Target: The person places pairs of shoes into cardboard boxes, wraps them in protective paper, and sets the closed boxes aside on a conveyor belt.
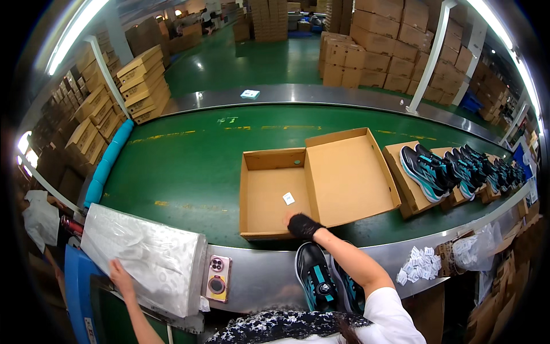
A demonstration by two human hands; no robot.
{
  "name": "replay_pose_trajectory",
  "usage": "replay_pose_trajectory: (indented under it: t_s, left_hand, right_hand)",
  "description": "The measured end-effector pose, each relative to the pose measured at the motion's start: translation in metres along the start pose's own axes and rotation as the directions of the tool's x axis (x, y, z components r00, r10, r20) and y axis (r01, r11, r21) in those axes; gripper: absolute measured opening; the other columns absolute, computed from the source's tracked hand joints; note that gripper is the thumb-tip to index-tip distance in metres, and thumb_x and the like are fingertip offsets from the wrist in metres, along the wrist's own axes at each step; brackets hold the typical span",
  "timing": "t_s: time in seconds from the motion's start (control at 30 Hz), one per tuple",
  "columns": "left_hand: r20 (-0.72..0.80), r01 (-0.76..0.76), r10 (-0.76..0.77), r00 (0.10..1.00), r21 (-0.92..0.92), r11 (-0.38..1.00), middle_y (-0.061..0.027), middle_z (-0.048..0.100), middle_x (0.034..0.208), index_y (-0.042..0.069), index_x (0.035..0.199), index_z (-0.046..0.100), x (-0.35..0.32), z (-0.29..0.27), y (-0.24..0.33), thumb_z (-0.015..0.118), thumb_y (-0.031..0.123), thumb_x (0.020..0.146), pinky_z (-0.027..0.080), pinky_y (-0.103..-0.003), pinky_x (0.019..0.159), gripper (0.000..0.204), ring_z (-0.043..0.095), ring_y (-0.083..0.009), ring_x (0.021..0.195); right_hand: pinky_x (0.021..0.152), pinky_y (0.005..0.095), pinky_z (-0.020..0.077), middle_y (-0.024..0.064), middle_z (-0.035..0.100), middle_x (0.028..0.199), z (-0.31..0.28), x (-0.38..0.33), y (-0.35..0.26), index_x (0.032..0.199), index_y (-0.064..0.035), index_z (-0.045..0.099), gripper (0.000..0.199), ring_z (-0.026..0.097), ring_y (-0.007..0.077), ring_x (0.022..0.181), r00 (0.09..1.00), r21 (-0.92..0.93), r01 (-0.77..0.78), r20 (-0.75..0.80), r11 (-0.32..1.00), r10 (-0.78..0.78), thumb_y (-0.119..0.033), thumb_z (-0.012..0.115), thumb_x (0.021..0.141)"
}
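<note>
The open brown cardboard shoebox (258,183) lay on the green worktop (189,166), its lid (349,178) folded back rightward, a small white packet (288,198) inside. The right hand (302,225), in a black fingerless glove (305,227), was at its front wall; whether that grip was spread or closed could not be told. The left hand (120,278) was at a wrinkled, plastic-wrapped stack (143,243), its grip likewise unclear. Black-and-teal shoes (314,275) were on the smooth metal edge (252,275). Beyond, cartons (372,46) stood on a shiny green floor (229,63).
</note>
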State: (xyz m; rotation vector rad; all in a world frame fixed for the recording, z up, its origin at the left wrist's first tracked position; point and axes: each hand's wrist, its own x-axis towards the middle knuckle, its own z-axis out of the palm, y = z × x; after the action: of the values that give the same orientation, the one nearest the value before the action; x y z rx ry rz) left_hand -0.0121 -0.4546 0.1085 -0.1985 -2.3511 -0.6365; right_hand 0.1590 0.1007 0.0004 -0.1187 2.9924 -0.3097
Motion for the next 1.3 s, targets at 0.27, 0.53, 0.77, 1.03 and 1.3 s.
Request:
replay_pose_trajectory:
  t_s: [0.27, 0.53, 0.77, 1.03, 1.3]
  left_hand:
    - [0.313, 0.215, -0.014, 0.95, -0.619, 0.756, -0.0052, 0.047, 0.084, -0.002, 0.092, 0.049, 0.05, 0.0, 0.261, 0.04, 0.019, 0.089, 0.035, -0.026, 0.075, 0.023, 0.043, -0.0155, 0.08]
    - [0.361, 0.231, 0.568, 0.74, -0.929, 0.289, -0.0079, 0.052, 0.074, -0.001, 0.1, 0.044, -0.004, 0.078, 0.469, 0.045, 0.012, 0.088, 0.043, -0.027, 0.059, 0.018, 0.051, -0.0142, 0.066]
    - [0.16, -0.695, 0.946, 0.281, -0.646, 0.316, -0.0221, 0.043, 0.116, 0.005, 0.117, 0.043, -0.047, 0.126, 0.433, 0.067, 0.031, 0.071, 0.029, -0.052, 0.093, 0.058, 0.037, -0.0348, 0.117]
    - [0.793, -0.182, 0.401, 0.459, -0.358, 0.916, -0.0248, 0.03, 0.13, 0.006, 0.125, 0.041, -0.022, 0.202, 0.285, 0.049, 0.063, 0.073, 0.019, -0.059, 0.096, 0.078, 0.026, -0.0379, 0.124]
    - [0.905, 0.77, -0.242, 0.351, -0.131, 0.625, -0.0243, 0.029, 0.131, -0.006, 0.129, 0.026, 0.025, 0.268, 0.297, 0.059, 0.071, 0.058, 0.03, -0.059, 0.088, 0.11, 0.037, -0.0382, 0.115]
  right_hand:
    - [0.069, 0.0349, 0.0461, 0.0195, 0.059, 0.08, -0.041, -0.029, -0.038, 0.101, -0.0046, 0.053, 0.031, 0.058, 0.0331, 0.076, 0.867, 0.664, 0.294, -0.488, 0.687, 0.101, -0.005, 0.048, 0.07]
    - [0.054, 0.0245, 0.0433, 0.0007, 0.051, 0.075, -0.142, -0.053, -0.072, 0.094, -0.0072, 0.053, 0.018, 0.049, 0.0086, 0.063, 0.77, 0.92, 0.391, -0.314, -0.023, 0.556, -0.015, 0.059, 0.079]
    - [0.037, 0.0168, 0.0334, -0.0066, 0.041, 0.054, -0.136, -0.131, 0.09, 0.079, -0.0162, 0.05, 0.016, 0.04, 0.0043, 0.042, -0.022, 0.735, 0.672, -0.096, 0.086, 0.995, -0.012, 0.065, 0.077]
    - [0.031, 0.0217, 0.0239, -0.0049, 0.032, 0.044, -0.075, -0.28, 0.159, 0.066, -0.0131, 0.046, 0.024, 0.032, 0.0085, 0.034, -0.231, 0.862, 0.494, 0.002, 0.115, 0.973, -0.025, 0.063, 0.079]
    - [0.038, 0.0249, 0.0337, 0.0013, 0.047, 0.062, -0.086, -0.321, 0.13, 0.095, -0.0069, 0.053, 0.031, 0.043, 0.0111, 0.047, -0.074, 0.999, -0.044, 0.016, -0.019, 0.997, -0.02, 0.069, 0.072]
